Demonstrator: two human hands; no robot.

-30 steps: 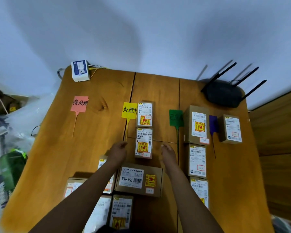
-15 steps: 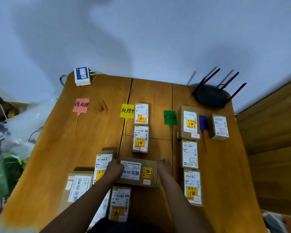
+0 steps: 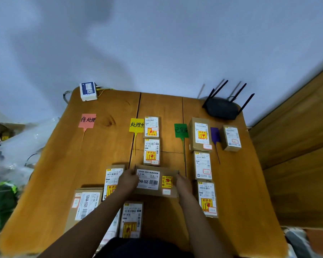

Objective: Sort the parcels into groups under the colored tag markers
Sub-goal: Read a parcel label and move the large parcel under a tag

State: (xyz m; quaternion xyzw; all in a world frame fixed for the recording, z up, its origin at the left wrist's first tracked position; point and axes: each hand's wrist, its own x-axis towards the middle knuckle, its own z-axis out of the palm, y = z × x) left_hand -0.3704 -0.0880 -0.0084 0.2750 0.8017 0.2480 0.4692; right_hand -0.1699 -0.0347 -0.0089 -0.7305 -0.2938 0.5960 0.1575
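A wide brown parcel [image 3: 151, 180] with a white label and a yellow sticker lies crosswise at the table's middle, just below the yellow column. My left hand [image 3: 128, 180] grips its left end and my right hand [image 3: 184, 184] grips its right end. Four tags lie in a row: pink [image 3: 88, 120], yellow [image 3: 136, 125], green [image 3: 180, 130], purple [image 3: 215, 135]. Two parcels [image 3: 151, 127] [image 3: 151, 151] lie beside the yellow tag, three [image 3: 200, 134] [image 3: 203, 165] [image 3: 207, 198] beside the green, one [image 3: 231, 137] beside the purple.
Other parcels [image 3: 112, 180] [image 3: 86, 203] [image 3: 131, 219] lie ungrouped at the near left of the wooden table [image 3: 104, 155]. A white device [image 3: 88, 91] sits at the far left corner and a black router [image 3: 223, 108] at the far right. Clutter and plastic bags lie off the left edge.
My hands drew back from beside the second yellow-column parcel and took hold of the wide parcel's two ends. The view shifted a little.
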